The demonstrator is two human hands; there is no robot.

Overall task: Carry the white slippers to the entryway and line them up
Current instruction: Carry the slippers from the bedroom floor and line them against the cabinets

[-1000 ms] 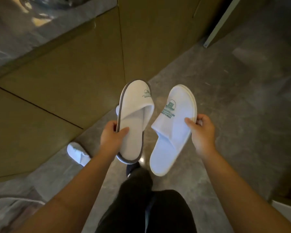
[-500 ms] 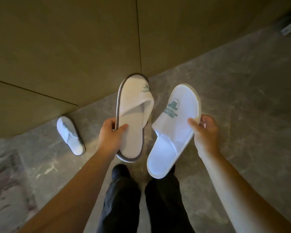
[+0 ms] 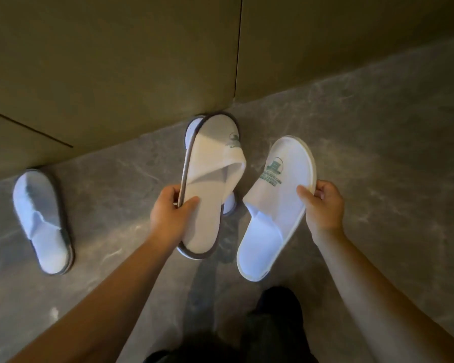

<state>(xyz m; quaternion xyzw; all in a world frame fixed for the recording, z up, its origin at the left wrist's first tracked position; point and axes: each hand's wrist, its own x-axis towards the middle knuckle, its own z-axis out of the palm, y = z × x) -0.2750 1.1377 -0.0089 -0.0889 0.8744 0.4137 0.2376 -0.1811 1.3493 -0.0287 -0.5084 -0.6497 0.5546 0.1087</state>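
Note:
My left hand [image 3: 172,213] grips a white slipper with grey trim [image 3: 210,189] by its left edge, thumb on the insole, toe pointing at the wall. My right hand [image 3: 323,205] pinches a second white slipper with pale trim and a green logo [image 3: 273,205] by its right edge. Both are held above the floor, side by side and apart. A third white slipper with grey trim [image 3: 41,221] lies on the floor at the left. A fourth slipper [image 3: 192,128] lies on the floor by the wall, mostly hidden behind the left-hand slipper.
Olive-brown wall panels [image 3: 131,61] fill the top of the view and meet the grey marble floor [image 3: 378,158] along a slanting line. My dark trouser legs [image 3: 270,326] show at the bottom, between my forearms.
I have come closer to the wall; the floor slipper at the left looms larger and a second floor slipper shows behind the one in my left hand. Both grips are unchanged.

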